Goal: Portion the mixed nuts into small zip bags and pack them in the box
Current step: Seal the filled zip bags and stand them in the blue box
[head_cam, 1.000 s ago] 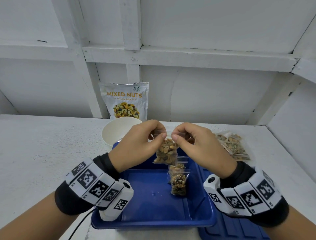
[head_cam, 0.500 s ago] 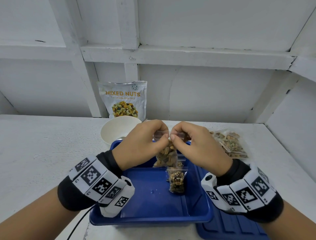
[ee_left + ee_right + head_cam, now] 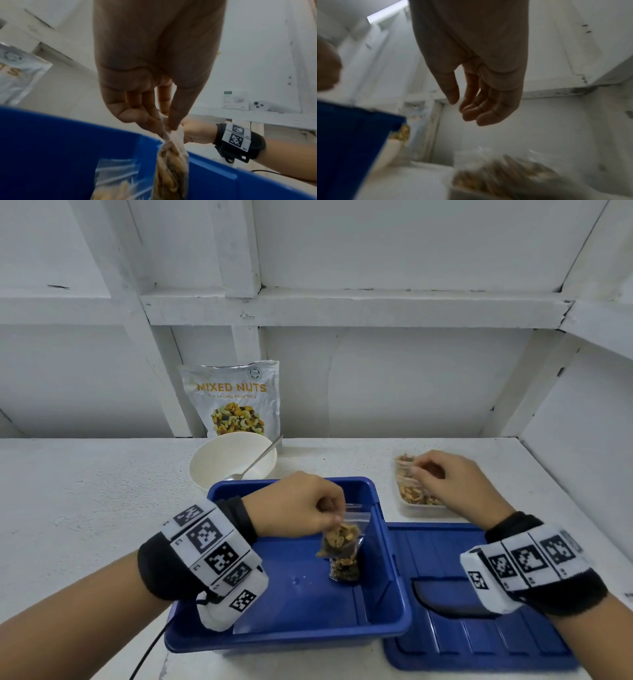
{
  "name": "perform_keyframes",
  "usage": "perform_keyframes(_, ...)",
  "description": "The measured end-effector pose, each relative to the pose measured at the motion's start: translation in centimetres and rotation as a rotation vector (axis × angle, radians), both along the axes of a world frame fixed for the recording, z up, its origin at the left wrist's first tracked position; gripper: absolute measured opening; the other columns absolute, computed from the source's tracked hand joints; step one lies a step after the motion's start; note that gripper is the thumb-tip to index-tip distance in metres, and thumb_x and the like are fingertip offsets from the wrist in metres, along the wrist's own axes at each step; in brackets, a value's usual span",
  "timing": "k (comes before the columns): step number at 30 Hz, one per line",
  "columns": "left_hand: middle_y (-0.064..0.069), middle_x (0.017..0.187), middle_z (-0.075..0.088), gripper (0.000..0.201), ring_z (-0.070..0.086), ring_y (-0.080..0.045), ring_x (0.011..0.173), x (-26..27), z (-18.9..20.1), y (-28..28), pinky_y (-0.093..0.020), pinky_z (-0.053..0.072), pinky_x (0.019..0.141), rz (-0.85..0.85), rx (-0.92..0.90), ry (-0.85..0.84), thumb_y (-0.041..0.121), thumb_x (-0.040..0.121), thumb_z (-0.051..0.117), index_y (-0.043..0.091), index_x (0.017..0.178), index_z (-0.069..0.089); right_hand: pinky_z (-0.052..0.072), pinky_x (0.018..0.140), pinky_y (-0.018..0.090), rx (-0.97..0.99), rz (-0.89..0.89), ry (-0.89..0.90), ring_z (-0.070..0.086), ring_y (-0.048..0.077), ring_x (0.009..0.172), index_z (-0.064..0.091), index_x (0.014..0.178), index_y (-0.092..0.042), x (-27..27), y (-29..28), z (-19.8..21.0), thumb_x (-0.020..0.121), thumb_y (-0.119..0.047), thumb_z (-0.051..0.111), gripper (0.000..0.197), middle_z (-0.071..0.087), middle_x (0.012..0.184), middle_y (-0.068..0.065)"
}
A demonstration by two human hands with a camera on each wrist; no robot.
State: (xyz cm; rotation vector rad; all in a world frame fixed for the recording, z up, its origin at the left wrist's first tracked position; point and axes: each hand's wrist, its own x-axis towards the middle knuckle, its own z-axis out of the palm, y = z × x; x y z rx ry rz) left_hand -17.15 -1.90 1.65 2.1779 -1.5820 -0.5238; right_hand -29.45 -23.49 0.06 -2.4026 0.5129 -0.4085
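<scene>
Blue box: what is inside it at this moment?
Inside the blue box, filled zip bags stand by its right wall; the left hand pinches another nut bag above them. Their count is hidden.

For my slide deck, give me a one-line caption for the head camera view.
Left hand lowers a filled zip bag into the blue box while the right hand reaches for more bagged nuts.

head view is bright and evenly lit, lines bowing toward the edges. both wrist views are dim; the right one is smeared, blurriest at 5 o'clock.
</scene>
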Motion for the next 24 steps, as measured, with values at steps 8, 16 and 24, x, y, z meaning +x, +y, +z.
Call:
perform_keyframes(8,0.001,0.09,0.067,0.01,0.055,-0.009,0.077,-0.6,-3.7,-2.7,-0.023,0.043,0.07,-0.013,0.16,-0.01,0.016,0.088,0.056,0.014,0.094,0.064,0.04,0.074,0.027,-0.134,-0.212,0.192,0.056,0.023,0.091,0.058,0.11,-0.007,-0.4,-5.3,-6.0,0.084,-0.024,0.065,0.032,0.059,0.107,0.01)
perform_keyframes(16,0.0,0.094,0.064,0.008,0.053,-0.011,0.081,-1.3,-6.4,-2.2,-0.023,0.041,0.071,0.011,0.176,-0.059,0.017,0.089,0.055,0.015,0.094,0.061,0.036,0.069,0.025,-0.197,-0.307,0.221,0.056,0.028,0.086,0.063,0.095,-0.002,0.4,-5.1,-6.4,0.09,-0.011,0.053,0.015,0.064,0.098,0.017)
perform_keyframes(24,0.0,0.091,0.064,0.01,0.051,-0.009,0.078,-1.1,-6.5,-1.8,-0.02,0.039,0.067,0.022,0.197,-0.033,0.015,0.087,0.058,0.012,0.095,0.062,0.032,0.064,0.03,-0.341,-0.459,0.03,0.054,0.035,0.083,0.057,0.099,0.002,0.0,-5.3,-4.1,0.094,-0.013,0.041,0.022,0.056,0.1,0.02)
